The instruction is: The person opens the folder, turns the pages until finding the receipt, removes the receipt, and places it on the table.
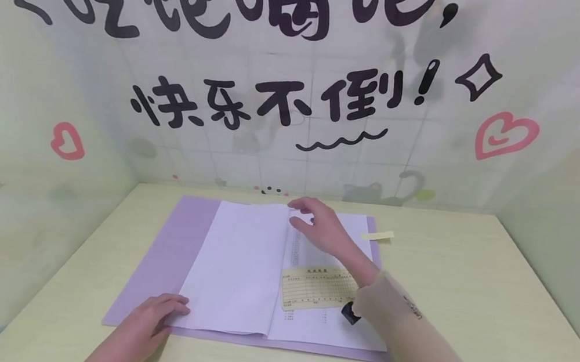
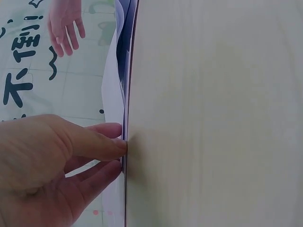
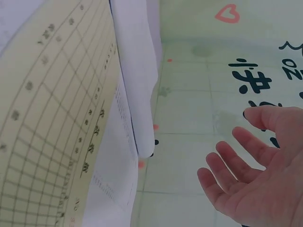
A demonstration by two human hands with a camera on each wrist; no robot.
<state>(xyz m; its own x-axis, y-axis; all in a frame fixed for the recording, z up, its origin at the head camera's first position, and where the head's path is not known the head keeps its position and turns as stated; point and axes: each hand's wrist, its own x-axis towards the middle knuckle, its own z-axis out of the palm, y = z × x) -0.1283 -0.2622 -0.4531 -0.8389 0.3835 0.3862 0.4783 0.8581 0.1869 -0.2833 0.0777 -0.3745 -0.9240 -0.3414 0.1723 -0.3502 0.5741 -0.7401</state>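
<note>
A purple folder (image 1: 156,267) lies spread on the table with white sheets in it. Its left page (image 1: 235,263) is blank; the right page (image 1: 328,330) carries small print. On that right page lies a yellowish slip (image 1: 310,294) printed with a grid, seen close up in the right wrist view. My left hand (image 1: 148,319) rests at the near left corner of the blank page, its thumb (image 2: 102,145) against the near edge. Over the far end of the fold is my right hand (image 1: 317,224), held above the sheets with spread fingers and nothing in it.
A pale yellow tab (image 1: 379,235) sticks out past the folder's right edge. The light wooden table (image 1: 445,312) meets decorated walls (image 1: 271,161) at the back and sides. A black device (image 1: 350,313) sits at the right wrist, by the sleeve (image 1: 412,332).
</note>
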